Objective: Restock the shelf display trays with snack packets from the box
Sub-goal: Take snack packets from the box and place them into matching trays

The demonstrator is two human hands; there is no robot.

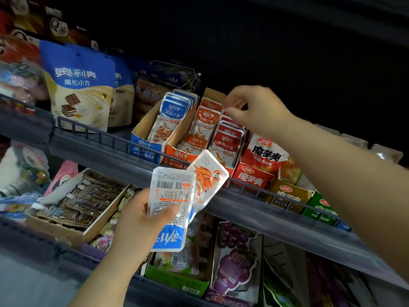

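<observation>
Head view: left hand fingers curl round two spare fish-snack packets, staged near; right hand fingers pinch tops of the far red packets, apparently squaring the row.

The left arm comes up from the bottom, and the left hand is held low with the palm facing up. Its fingers curl behind two small packets and its thumb lies across the front to hold them. The right arm reaches up and across from the right side. The right hand is bent down at the wrist, and its fingertips pinch the top edge of a red packet.
</observation>
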